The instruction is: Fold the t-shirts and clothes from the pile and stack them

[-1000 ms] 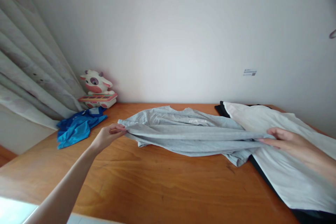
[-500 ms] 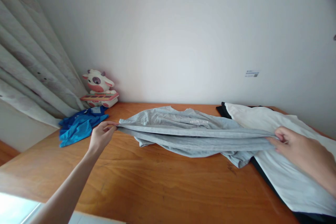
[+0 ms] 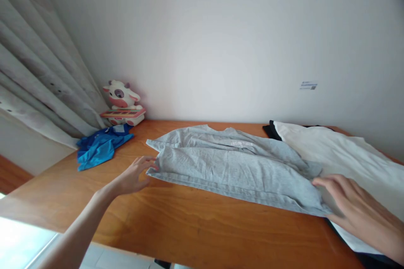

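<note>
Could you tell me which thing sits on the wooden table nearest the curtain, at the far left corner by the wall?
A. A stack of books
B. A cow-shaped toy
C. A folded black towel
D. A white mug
B: the white and pink cow-shaped toy stands against the wall beside the curtain, just behind the crumpled blue garment on the wooden table.

Grey T-shirt [image 3: 233, 164] seemingly reads "ESSENTIALS"; wall sticker [image 3: 308, 85] illegible.
</note>
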`<control>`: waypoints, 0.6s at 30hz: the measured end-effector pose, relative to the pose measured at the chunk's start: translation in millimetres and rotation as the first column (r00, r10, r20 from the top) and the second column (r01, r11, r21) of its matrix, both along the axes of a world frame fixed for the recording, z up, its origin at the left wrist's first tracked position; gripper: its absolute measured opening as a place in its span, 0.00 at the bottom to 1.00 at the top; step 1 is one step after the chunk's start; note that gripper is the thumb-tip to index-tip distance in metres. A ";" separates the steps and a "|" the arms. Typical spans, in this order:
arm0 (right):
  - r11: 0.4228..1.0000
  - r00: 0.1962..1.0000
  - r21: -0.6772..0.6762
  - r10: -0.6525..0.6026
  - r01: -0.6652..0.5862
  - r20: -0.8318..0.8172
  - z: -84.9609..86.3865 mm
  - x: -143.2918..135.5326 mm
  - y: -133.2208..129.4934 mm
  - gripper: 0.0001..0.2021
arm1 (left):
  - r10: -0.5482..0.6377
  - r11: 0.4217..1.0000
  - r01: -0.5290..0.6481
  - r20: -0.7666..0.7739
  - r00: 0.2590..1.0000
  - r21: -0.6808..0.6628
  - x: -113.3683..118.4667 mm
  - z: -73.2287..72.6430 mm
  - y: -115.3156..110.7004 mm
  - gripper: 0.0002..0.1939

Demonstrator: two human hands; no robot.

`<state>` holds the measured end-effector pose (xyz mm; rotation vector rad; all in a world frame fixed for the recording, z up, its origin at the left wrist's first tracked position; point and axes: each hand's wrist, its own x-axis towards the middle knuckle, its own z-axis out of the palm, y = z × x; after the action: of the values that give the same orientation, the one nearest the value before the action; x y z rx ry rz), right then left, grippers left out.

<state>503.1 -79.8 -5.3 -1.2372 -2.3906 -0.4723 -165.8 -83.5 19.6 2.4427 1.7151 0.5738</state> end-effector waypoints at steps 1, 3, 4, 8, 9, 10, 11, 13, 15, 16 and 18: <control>0.998 0.998 0.062 0.016 -0.020 0.057 0.5 -9.7 -4.9 0.21 | -0.033 0.999 0.035 -0.067 0.997 0.025 6.7 -0.1 -2.8 0.17; 0.989 0.986 0.114 0.072 -0.090 0.152 3.6 -30.1 -12.2 0.18 | -0.070 0.995 0.079 -0.156 0.985 0.055 23.8 1.1 -6.5 0.16; 0.986 0.978 0.113 0.105 -0.127 0.180 5.0 -39.4 -14.3 0.14 | -0.092 0.993 0.103 -0.178 0.980 0.059 33.5 2.0 -7.1 0.15; 0.983 0.973 0.039 0.172 -0.179 0.153 3.1 -60.5 -12.3 0.07 | -0.178 0.982 0.186 -0.173 0.969 0.034 68.7 2.5 -3.8 0.13; 0.985 0.976 0.016 0.171 -0.174 0.132 1.2 -61.7 -10.2 0.07 | -0.175 0.983 0.181 -0.165 0.971 0.023 74.6 1.8 -2.1 0.13; 0.986 0.980 -0.003 0.167 -0.168 0.112 -0.6 -61.8 -8.0 0.07 | -0.170 0.985 0.173 -0.160 0.972 0.009 79.1 0.9 -0.5 0.13; 0.986 0.981 -0.024 0.166 -0.165 0.098 -2.0 -61.2 -6.1 0.07 | -0.163 0.986 0.164 -0.156 0.974 -0.009 82.1 0.1 1.1 0.13; 0.982 0.980 -0.076 0.180 -0.174 0.083 -2.6 -59.5 -3.8 0.06 | -0.162 0.986 0.156 -0.138 0.977 -0.057 84.4 -1.1 3.9 0.12; 0.974 0.978 -0.123 0.199 -0.190 0.061 -0.7 -58.6 -4.3 0.07 | -0.160 0.982 0.149 -0.092 0.983 -0.116 83.6 -1.0 6.2 0.12; 0.972 0.978 -0.131 0.204 -0.197 0.042 0.6 -58.6 -5.5 0.07 | -0.154 0.979 0.144 -0.065 0.986 -0.143 82.7 -0.5 7.3 0.12; 0.972 0.980 -0.124 0.200 -0.199 0.002 2.8 -59.3 -8.9 0.07 | -0.147 0.974 0.139 -0.032 0.989 -0.178 80.9 1.4 9.2 0.13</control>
<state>443.8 -88.7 -2.5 -1.0299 -2.5558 -0.2762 -85.0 -74.3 21.0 2.4443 1.5165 0.3383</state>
